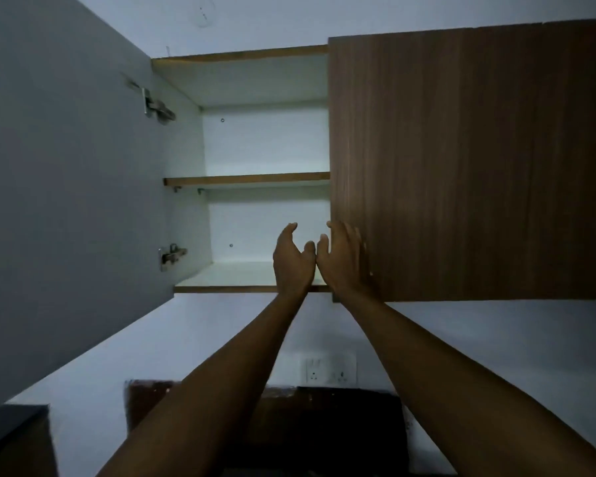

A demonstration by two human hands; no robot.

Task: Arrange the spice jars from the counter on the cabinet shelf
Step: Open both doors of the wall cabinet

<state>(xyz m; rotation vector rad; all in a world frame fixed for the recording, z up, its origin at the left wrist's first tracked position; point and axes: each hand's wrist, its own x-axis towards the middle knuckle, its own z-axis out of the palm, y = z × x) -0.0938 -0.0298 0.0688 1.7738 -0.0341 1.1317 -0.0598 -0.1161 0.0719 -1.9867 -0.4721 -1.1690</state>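
Observation:
A wall cabinet hangs above me with its left door (66, 187) swung wide and its right door (461, 166) closed. Inside are a white bottom shelf (227, 277) and a middle shelf (248, 179), both bare. My left hand (291, 261) is raised in front of the bottom shelf's right end, fingers apart, holding nothing. Beside it my right hand (346, 258) lies flat against the left edge of the closed brown door. The two hands almost touch at the thumbs. No spice jars are in view.
Below the cabinet is a white wall with a double socket plate (331, 370). A dark counter area (289, 425) lies low between my forearms, dim and hard to read. A dark block (14, 438) sits at the bottom left corner.

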